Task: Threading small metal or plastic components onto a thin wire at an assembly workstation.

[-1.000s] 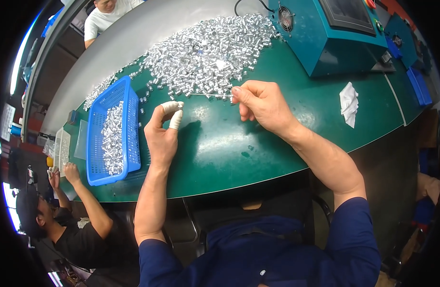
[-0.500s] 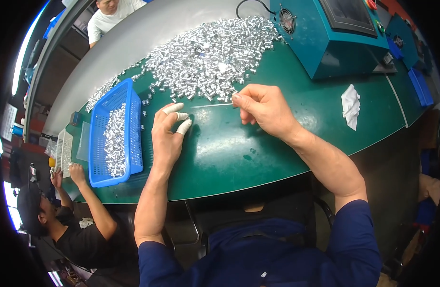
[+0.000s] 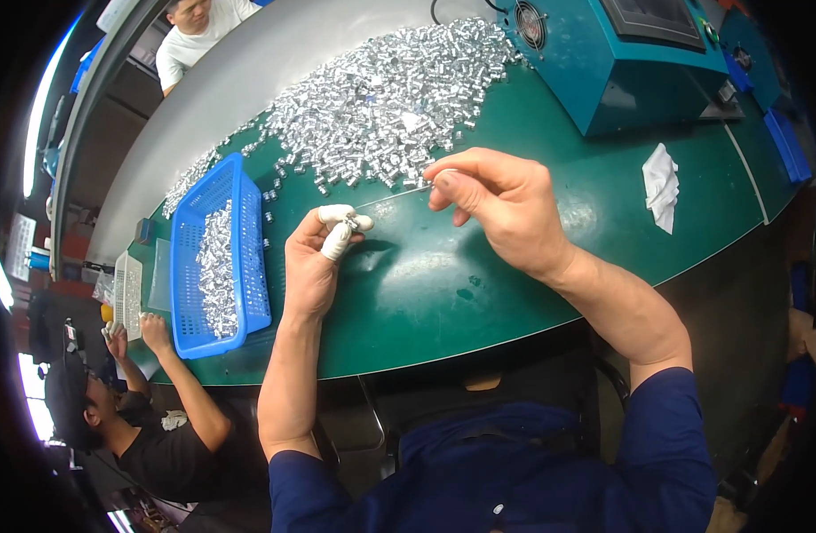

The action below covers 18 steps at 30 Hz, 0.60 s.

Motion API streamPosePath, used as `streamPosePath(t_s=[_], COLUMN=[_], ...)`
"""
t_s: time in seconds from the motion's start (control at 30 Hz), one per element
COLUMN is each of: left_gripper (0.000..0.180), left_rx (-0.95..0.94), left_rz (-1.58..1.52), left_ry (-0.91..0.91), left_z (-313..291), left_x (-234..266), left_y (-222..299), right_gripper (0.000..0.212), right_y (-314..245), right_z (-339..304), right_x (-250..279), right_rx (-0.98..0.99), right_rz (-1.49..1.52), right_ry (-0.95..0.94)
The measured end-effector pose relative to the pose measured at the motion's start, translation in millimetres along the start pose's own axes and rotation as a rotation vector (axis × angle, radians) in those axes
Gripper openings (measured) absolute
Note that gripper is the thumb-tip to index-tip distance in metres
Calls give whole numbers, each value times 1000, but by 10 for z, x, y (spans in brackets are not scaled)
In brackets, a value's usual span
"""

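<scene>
In the middle of the green table, my left hand [image 3: 315,258], with white covers on its fingertips, pinches a small silver metal piece [image 3: 351,221]. My right hand [image 3: 510,209] is closed at the fingertips on a thin pale rod [image 3: 399,194]. The rod slants down toward my left hand, and its tip stays apart from the held piece. Just beyond both hands spreads a large heap of small silver metal pieces [image 3: 381,107]. Left of my left hand, a blue perforated basket [image 3: 253,258] holds more of the same pieces.
A teal machine [image 3: 617,80] with a screen stands at the back right. A crumpled white cloth [image 3: 661,188] lies right of my right hand. One person [image 3: 150,453] works at the left beside a pale basket [image 3: 128,289]; another person [image 3: 195,40] is across the table.
My left fingers have moved from the edge of the heap and closed on a metal piece. My right hand has turned slightly, tilting the rod. The view has shifted a little.
</scene>
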<state>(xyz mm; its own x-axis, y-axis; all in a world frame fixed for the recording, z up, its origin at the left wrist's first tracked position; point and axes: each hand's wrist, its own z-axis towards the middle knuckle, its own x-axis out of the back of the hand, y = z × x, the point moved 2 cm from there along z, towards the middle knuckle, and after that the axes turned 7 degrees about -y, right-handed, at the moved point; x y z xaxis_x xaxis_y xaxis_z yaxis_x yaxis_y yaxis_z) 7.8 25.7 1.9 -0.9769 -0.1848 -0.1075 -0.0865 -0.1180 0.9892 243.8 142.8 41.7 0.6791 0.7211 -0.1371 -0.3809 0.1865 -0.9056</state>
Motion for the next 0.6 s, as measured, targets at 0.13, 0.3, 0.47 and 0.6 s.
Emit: streamPosePath(t_s=[0.13,0.3,0.47,0.6], left_gripper=[18,18,19,17], left_rx=[10,20,31,21], left_rz=[13,11,31,33], left_ry=[-54,-61,-61,-44], left_z=[-8,-32,-28,-27], left_x=[-40,-64,-82,-82], left_y=[-23,-9,-13,3], right_gripper=[13,10,8,7], right_y=[-19,-28,-22,-25], right_z=[-28,-37,-39,-29], right_x=[-47,-76,-69,-70], right_rx=[232,316,383,397], right_rz=[-254,-361,-416,-446], right_ry=[-70,-101,-90,-104])
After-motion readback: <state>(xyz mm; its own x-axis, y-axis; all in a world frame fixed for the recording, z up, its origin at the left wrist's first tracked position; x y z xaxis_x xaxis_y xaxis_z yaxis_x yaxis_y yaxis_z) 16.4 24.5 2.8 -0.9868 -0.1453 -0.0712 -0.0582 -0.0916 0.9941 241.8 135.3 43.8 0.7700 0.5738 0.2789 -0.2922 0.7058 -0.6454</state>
